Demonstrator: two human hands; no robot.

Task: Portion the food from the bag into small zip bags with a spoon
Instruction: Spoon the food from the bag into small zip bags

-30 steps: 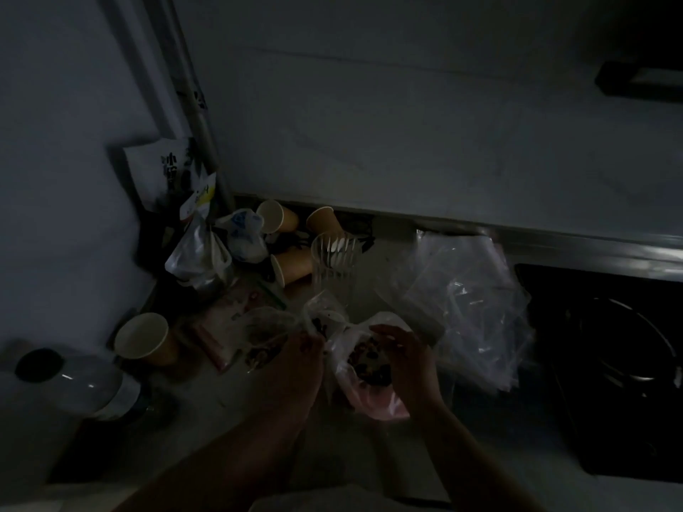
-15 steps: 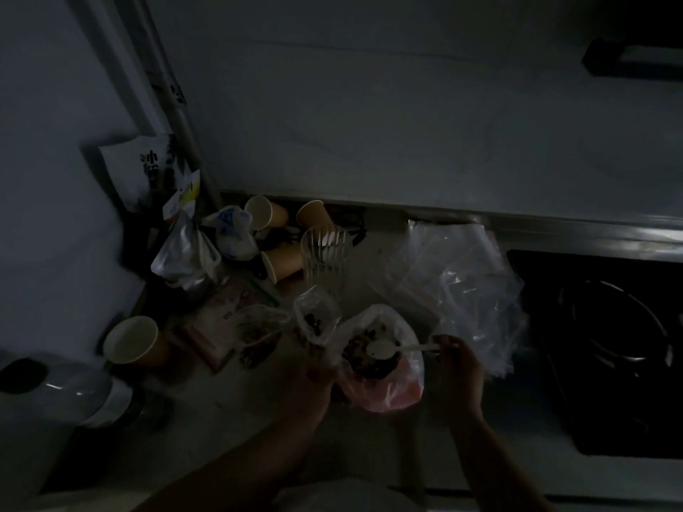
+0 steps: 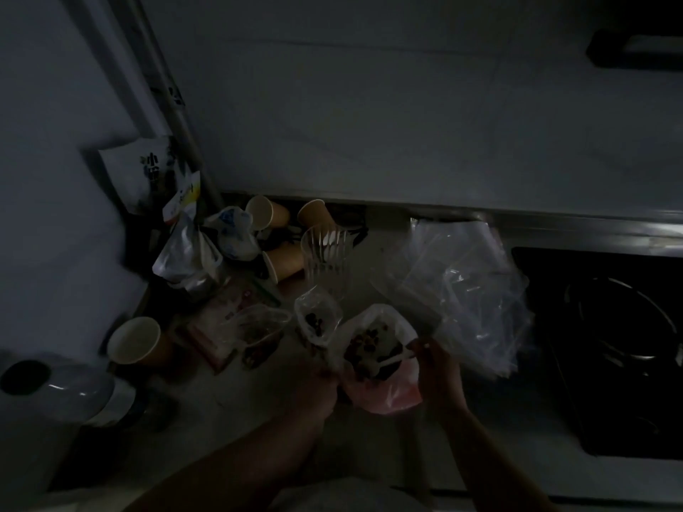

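Observation:
A pink-and-clear food bag [image 3: 384, 395] stands open on the counter with dark mixed pieces inside. My right hand [image 3: 436, 367] grips a white spoon [image 3: 393, 358] whose bowl dips down into that bag. My left hand [image 3: 318, 389] holds up a small clear zip bag [image 3: 317, 319], open at the top, with a few dark pieces in it, just left of the food bag. Another small filled zip bag [image 3: 258, 336] lies on the counter further left.
A pile of empty clear zip bags [image 3: 465, 290] lies to the right, beside a black stove top [image 3: 610, 345]. Paper cups [image 3: 135, 341], a clear plastic cup [image 3: 325, 260], crumpled bags [image 3: 188, 256] and a bottle [image 3: 55, 389] crowd the left corner.
The spoon was lifted level over the food bag half a second ago; now it points down into the bag. My left hand raised the small zip bag beside it.

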